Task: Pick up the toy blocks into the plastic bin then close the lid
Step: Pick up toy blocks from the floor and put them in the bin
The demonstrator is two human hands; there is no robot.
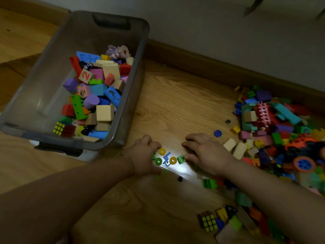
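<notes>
**Both hands down among the small pieces**

The left hand [146, 155] is curled beside a yellow ring [162, 151]; I cannot tell whether it grips anything. The right hand [205, 154] lies with fingers spread, touching a green brick [181, 159]. The open-topped plastic bin [135, 81] stands to the left, and loose toy blocks [274, 124] are heaped on the right.

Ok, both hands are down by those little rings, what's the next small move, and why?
Probably sweep both hands inward to gather the yellow rings and green brick: the left hand and right hand flank them, and the open bin sits just left.
</notes>
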